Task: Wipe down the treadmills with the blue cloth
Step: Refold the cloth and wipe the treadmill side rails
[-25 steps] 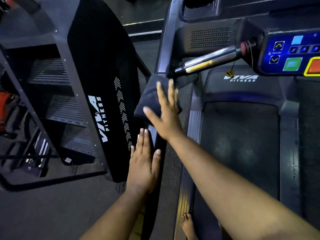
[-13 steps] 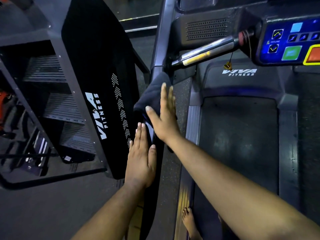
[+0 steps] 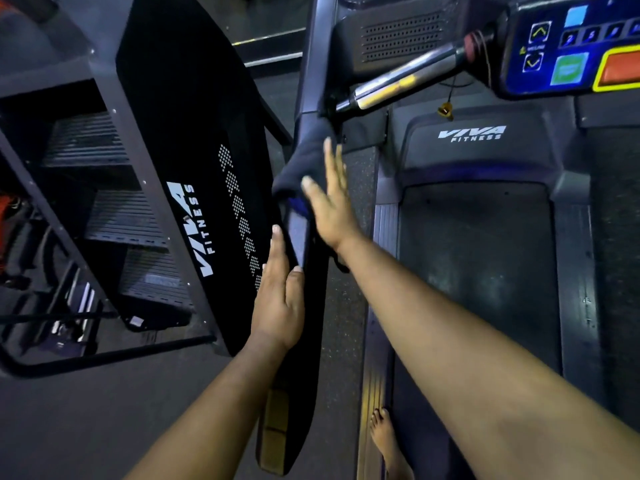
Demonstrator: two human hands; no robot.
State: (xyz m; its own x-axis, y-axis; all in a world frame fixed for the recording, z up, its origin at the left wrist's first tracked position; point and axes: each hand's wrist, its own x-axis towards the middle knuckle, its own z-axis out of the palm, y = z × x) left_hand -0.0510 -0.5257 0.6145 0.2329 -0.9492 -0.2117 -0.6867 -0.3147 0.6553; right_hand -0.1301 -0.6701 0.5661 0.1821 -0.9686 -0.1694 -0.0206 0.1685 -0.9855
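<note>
The blue cloth lies folded over the treadmill's left side handrail. With straight fingers, my right hand presses flat against the cloth from the right side. My left hand rests flat on the outer left face of the same rail, just below the cloth, fingers straight. The treadmill stretches to the right, with its dark belt, a silver grip bar and a blue console at the top right.
A black stair-climber machine with white VIVA FITNESS lettering stands close on the left, its steps behind a grey frame. My bare foot stands on the treadmill's yellow-marked side rail. Grey floor lies at the lower left.
My right hand and the cloth have slid up the rail toward the grip bar. My left hand has followed slightly upward along the rail's outer face.
</note>
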